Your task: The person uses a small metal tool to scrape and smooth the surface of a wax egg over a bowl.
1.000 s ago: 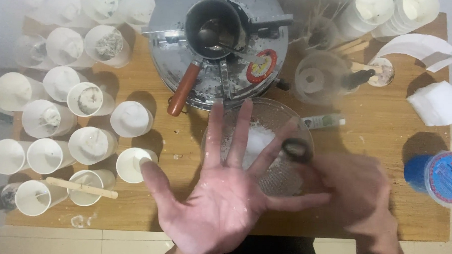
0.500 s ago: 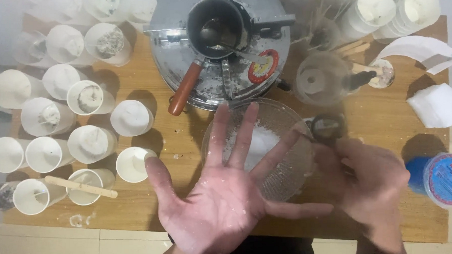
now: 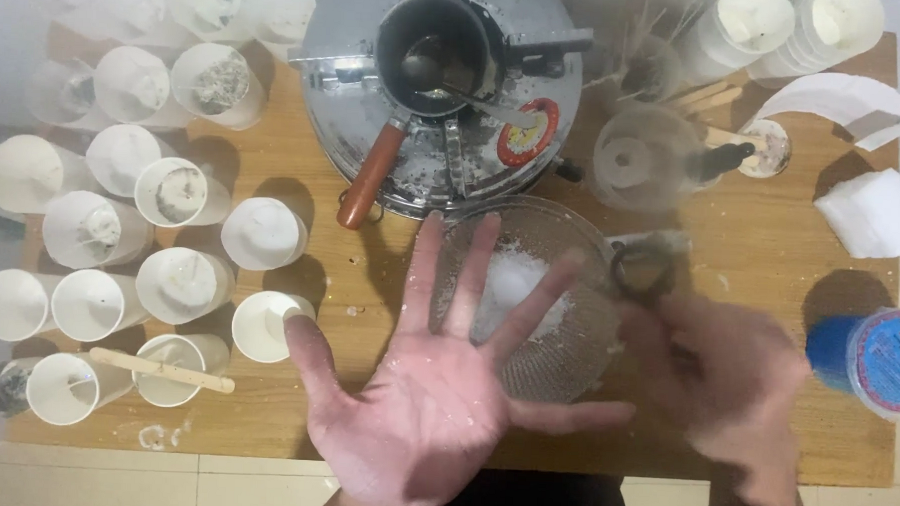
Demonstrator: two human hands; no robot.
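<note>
Right hand [image 3: 725,377] with small dark scoop [image 3: 641,268] shifted slightly left, blurred.

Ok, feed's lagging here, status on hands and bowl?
Left hand open, palm up. Right hand blurred, grips small dark ring. Glass bowl holds white powder.

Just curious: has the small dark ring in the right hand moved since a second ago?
Yes. The small dark ring has moved right and up, off the clear glass bowl towards its right rim.

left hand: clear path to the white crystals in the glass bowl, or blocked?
Probably yes. The left hand is open, palm up, fingers already spread above the glass bowl, whose top is uncovered. The white crystals lie right beneath the fingertips; the right hand stays off to the side.
</note>
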